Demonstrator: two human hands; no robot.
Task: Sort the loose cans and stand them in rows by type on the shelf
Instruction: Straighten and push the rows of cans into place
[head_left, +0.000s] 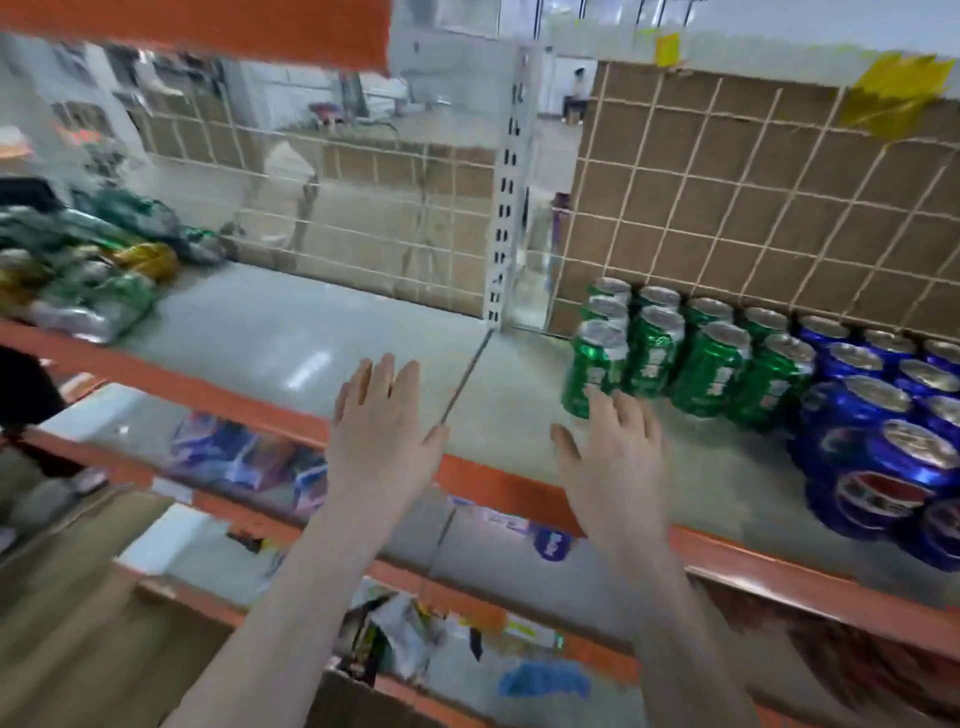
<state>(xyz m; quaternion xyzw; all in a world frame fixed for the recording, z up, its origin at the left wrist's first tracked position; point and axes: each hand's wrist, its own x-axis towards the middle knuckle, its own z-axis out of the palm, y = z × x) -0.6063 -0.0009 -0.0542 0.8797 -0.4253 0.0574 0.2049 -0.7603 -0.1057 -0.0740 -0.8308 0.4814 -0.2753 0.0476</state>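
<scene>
The grey shelf (291, 332) with its orange front edge ran under a wire-grid back. Green cans (691, 358) stood upright in rows at its right, blue cans (883, 441) beside them further right. Loose cans (78, 270), blurred, seemingly green and gold, lay heaped at far left. The left hand (382, 431) and right hand (615, 467) hovered flat, each grip released, the right's fingertips close to the nearest green can.

Loose cans (78, 270) lie left on the shelf (291, 332); standing rows (753, 364) right (against the back).
</scene>
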